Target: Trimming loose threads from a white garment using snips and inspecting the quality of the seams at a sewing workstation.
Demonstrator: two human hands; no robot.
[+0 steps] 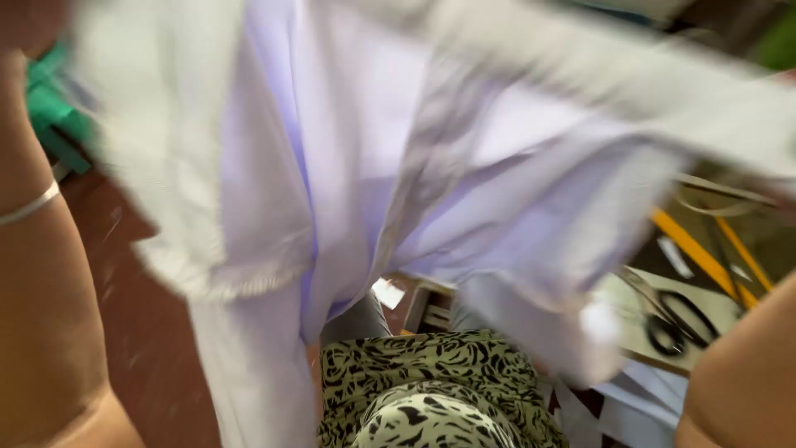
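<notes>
I see pale lilac cloth [373,166] lifted, spread between raised forearms; hands out of frame, grip untellable. Black scissors [680,319] on table below right forearm.

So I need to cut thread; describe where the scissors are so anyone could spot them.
Look right of the big pale lilac cloth, on the cluttered surface by the yellow strips. The scissors lie on a pale sheet; their black looped handles set them apart.
</notes>
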